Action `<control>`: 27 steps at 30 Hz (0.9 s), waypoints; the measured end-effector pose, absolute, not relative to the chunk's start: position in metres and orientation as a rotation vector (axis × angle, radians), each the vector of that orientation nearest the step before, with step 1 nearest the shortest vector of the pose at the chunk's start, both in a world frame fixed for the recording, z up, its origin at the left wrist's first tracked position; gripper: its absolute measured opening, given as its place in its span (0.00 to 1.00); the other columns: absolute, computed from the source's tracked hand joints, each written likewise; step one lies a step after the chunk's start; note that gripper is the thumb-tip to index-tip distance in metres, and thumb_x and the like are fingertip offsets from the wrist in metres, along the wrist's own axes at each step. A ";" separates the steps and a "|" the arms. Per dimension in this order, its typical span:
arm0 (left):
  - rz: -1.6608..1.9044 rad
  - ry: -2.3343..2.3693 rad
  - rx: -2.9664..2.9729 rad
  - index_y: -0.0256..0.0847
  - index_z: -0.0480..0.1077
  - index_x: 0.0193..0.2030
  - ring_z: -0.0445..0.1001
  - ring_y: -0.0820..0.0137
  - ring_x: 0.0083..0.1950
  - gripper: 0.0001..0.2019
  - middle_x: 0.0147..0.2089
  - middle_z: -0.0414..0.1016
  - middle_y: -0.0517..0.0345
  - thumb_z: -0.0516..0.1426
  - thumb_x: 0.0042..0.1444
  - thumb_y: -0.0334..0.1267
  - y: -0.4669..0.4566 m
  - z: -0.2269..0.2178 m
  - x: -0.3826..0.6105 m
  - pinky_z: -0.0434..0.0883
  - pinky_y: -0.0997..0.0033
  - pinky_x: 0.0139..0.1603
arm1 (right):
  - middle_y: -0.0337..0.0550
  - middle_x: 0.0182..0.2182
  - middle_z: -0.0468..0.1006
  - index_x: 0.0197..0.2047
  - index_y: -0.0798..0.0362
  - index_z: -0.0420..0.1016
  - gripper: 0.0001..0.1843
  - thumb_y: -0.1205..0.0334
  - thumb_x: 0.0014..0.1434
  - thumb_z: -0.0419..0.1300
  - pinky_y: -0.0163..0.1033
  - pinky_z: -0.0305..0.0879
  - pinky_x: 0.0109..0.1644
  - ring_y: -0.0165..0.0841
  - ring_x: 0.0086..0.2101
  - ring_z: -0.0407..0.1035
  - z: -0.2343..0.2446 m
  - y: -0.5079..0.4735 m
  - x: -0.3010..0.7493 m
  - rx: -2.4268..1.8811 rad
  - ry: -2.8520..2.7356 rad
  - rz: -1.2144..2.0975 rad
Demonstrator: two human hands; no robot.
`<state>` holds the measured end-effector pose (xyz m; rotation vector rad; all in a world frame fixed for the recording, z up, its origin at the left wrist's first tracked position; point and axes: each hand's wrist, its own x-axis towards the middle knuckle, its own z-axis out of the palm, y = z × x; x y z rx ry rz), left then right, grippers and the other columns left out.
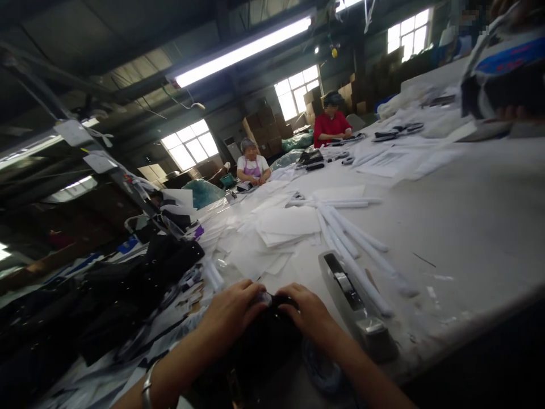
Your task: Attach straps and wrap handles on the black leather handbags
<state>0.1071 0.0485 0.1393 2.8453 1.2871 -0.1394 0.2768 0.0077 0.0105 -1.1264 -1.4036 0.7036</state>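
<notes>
Both my hands are at the near edge of the table, on the upper part of a black bag (264, 346) whose lower half fades into shadow. My left hand (236, 307) has its fingers and thumb closed on the bag's top edge, where a small whitish piece shows by the fingertips. Just to the right, my right hand (304, 312) pinches the same edge, its fingertips a short gap from the left ones. A metal fitting glints low on the bag. Beside my right forearm stands a grey tape dispenser (349, 295).
Black bags (140, 284) are heaped at the left. White paper sheets (285, 224) and white padded tubes (353, 255) lie ahead on the table (477, 227). Two co-workers (252, 165) sit across it; another person's hand holds a dark bag at the upper right.
</notes>
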 end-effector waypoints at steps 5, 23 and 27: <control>-0.066 1.283 2.743 0.46 0.70 0.50 0.76 0.58 0.47 0.13 0.47 0.77 0.54 0.58 0.60 0.45 0.046 0.139 0.106 0.68 0.64 0.46 | 0.39 0.32 0.79 0.35 0.48 0.78 0.09 0.69 0.50 0.65 0.37 0.62 0.39 0.37 0.34 0.71 0.015 0.009 0.285 -1.169 -1.427 0.729; -0.003 1.306 2.662 0.53 0.66 0.60 0.74 0.61 0.52 0.21 0.57 0.73 0.56 0.57 0.61 0.45 0.041 0.159 0.095 0.68 0.65 0.51 | 0.37 0.25 0.75 0.30 0.54 0.77 0.11 0.57 0.58 0.59 0.34 0.56 0.32 0.31 0.29 0.67 0.028 0.012 0.291 -1.172 -1.434 1.132; -0.133 1.239 2.578 0.57 0.71 0.57 0.77 0.61 0.47 0.22 0.49 0.78 0.60 0.62 0.55 0.50 0.034 0.133 0.103 0.70 0.67 0.47 | 0.35 0.22 0.72 0.27 0.54 0.75 0.17 0.51 0.59 0.59 0.33 0.52 0.29 0.29 0.26 0.63 0.028 0.008 0.292 -1.213 -1.545 1.090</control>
